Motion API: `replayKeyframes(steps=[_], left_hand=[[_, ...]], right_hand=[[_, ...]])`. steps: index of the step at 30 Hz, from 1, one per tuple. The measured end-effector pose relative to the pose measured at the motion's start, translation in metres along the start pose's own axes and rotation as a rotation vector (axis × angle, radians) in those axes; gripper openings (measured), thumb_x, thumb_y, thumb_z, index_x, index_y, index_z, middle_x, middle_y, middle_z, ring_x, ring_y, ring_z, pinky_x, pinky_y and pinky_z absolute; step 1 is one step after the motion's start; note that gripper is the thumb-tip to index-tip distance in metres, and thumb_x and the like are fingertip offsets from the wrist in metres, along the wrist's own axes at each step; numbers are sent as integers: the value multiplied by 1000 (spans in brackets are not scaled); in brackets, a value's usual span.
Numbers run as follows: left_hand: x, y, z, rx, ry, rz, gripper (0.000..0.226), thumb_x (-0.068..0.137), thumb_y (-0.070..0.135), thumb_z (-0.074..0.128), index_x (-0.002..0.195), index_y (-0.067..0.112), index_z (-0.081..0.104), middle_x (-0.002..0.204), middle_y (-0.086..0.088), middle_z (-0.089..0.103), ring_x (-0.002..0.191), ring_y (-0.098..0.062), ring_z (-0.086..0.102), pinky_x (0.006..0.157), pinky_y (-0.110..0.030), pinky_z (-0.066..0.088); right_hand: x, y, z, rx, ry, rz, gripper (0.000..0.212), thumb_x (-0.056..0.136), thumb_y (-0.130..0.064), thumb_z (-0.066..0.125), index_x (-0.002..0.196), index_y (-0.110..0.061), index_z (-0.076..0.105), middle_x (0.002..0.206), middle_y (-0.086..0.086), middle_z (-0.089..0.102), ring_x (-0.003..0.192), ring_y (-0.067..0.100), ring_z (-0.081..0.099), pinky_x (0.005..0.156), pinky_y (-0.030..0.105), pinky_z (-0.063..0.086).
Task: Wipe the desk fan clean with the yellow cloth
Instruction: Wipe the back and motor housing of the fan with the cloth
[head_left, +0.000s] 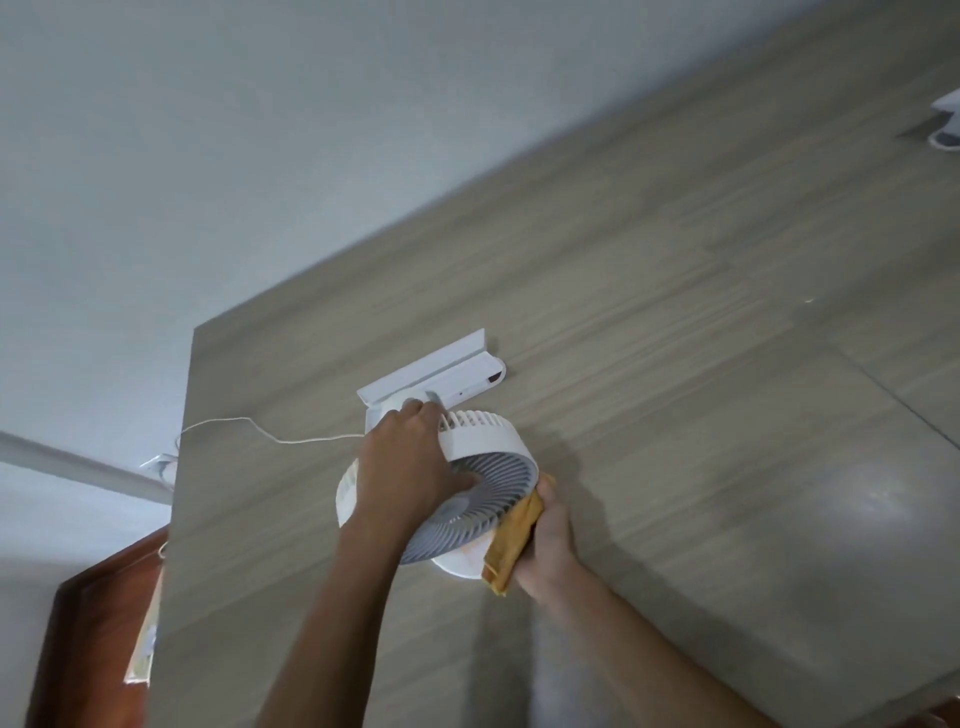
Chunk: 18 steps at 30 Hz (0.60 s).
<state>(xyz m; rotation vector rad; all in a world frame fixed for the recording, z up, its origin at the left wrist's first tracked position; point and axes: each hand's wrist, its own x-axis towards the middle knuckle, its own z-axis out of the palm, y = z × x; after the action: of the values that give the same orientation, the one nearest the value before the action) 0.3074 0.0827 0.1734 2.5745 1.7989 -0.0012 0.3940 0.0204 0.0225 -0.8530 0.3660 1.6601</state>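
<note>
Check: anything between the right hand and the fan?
Yes, in the head view: the folded yellow cloth sits between the right hand and the fan rim, pressed against it.

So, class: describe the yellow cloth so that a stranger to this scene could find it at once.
Start at the wooden desk and find the white desk fan near its left end. At the fan's lower right rim, the right hand holds the yellow cloth against it. It is the only yellow, soft, folded thing among white plastic objects.
</note>
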Motion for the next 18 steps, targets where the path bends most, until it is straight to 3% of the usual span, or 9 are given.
replayKeyframes(steps=[3, 5, 7, 9, 11, 14, 18], left_hand=[[-1, -3, 2, 14, -6, -5, 70, 56, 58, 81, 109, 18, 57, 109, 0, 62, 96, -21, 58, 77, -32, 43], [-1, -4, 4, 16, 1, -3, 71, 55, 58, 81, 109, 18, 57, 108, 0, 62, 96, -21, 58, 77, -33, 43], [0, -4, 6, 24, 14, 1, 73, 55, 59, 80, 110, 18, 57, 108, 0, 62, 96, -21, 58, 77, -33, 44], [-1, -5, 9, 26, 33, 1, 71, 55, 60, 79, 108, 18, 57, 105, -1, 62, 95, -22, 58, 76, -34, 44], [-3, -6, 11, 15, 62, 10, 66, 58, 61, 77, 104, 18, 58, 102, -2, 62, 92, -23, 59, 74, -34, 44], [-4, -7, 10, -3, 51, 7, 65, 61, 60, 75, 105, 17, 57, 103, -3, 62, 94, -24, 58, 77, -35, 46], [1, -7, 2, -124, -66, 32, 100, 51, 59, 83, 132, 18, 41, 126, -2, 55, 118, -23, 47, 95, -39, 42]], right_hand=[[-11, -11, 8, -287, 22, -257, 39, 103, -46, 32, 120, -31, 64, 117, 14, 71, 108, 33, 67, 93, 52, 55], [-21, -14, 12, -538, 9, -466, 39, 100, -51, 34, 124, -39, 62, 122, 0, 71, 114, 22, 66, 101, 48, 52], [-34, -15, 20, -705, -57, -703, 43, 103, -42, 34, 136, -29, 58, 131, -9, 65, 122, 4, 60, 105, 31, 48], [-44, -15, 30, -829, -134, -911, 45, 105, -31, 34, 143, -13, 51, 143, -6, 56, 133, -1, 49, 110, 20, 40], [-49, -11, 35, -950, -181, -1055, 50, 103, -32, 34, 145, -8, 47, 151, -2, 49, 141, 6, 41, 116, 23, 32], [-49, -13, 37, -1034, -224, -1093, 52, 102, -35, 33, 146, -10, 45, 153, -3, 46, 144, 9, 38, 119, 31, 30], [-50, -20, 36, -1091, -193, -1165, 45, 104, -31, 31, 147, -27, 45, 152, -12, 46, 144, 7, 38, 118, 43, 32]])
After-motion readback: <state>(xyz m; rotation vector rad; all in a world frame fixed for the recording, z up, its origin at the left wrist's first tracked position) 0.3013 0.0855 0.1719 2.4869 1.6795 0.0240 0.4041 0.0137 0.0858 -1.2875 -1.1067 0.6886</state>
